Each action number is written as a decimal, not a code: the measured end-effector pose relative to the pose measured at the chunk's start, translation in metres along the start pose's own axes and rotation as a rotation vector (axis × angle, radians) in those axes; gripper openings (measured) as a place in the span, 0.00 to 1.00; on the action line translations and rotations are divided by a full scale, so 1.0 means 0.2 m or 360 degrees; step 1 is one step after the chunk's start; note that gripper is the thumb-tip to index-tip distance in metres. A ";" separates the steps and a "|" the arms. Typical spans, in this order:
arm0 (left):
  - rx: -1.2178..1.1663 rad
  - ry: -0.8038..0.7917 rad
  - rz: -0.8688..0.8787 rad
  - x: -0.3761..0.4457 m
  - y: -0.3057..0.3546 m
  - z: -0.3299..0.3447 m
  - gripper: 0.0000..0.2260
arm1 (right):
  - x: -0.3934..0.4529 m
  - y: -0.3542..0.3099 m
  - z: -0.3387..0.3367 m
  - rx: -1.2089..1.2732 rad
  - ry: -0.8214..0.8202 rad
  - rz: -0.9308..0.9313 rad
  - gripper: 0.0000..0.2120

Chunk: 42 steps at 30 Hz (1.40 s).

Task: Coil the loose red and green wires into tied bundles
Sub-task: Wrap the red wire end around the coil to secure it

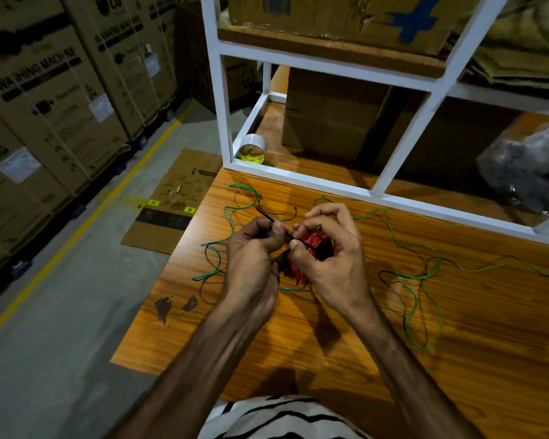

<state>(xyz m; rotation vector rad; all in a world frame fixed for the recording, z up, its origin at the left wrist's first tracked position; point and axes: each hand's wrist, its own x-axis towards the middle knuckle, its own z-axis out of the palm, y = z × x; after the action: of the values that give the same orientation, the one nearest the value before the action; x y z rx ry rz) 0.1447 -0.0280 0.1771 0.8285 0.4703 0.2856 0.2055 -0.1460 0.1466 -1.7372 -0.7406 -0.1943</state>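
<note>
Red coil [311, 248] held above table [330, 327], my right hand [327, 258] curled round it. Left hand [254, 248] pinching black tie [268, 221], pulling across coil. Risk: tie slips, loops spring apart. Green wire [409, 277] loose under hands, may snag in knot.

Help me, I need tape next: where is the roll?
The tape roll stands at the table's far left corner, inside the white shelf frame.

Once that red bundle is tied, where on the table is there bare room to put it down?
Bare wood lies at the near right of the table, past the green wire loops, and near left around the dark stains. It is crowded around both hands, where green wire and black ties sprawl.
</note>
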 end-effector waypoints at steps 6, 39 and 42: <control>-0.0085 0.0065 -0.0057 0.00 -0.03 0.02 0.11 | -0.02 0.01 0.00 -0.0027 0.0041 -0.0031 0.06; 0.0293 -0.0204 0.0204 0.04 -0.05 -0.01 0.03 | -0.05 0.00 -0.21 0.0498 -0.0540 0.0361 0.18; 0.0305 -0.0296 0.0145 0.05 -0.04 -0.01 0.06 | -0.03 -0.03 -0.21 0.0878 -0.0486 0.0602 0.19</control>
<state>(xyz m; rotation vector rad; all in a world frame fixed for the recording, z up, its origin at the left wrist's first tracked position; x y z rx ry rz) 0.1538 -0.0279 0.1665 1.0550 0.2886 0.2466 0.2072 -0.1866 0.1609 -1.3485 -0.5937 0.5022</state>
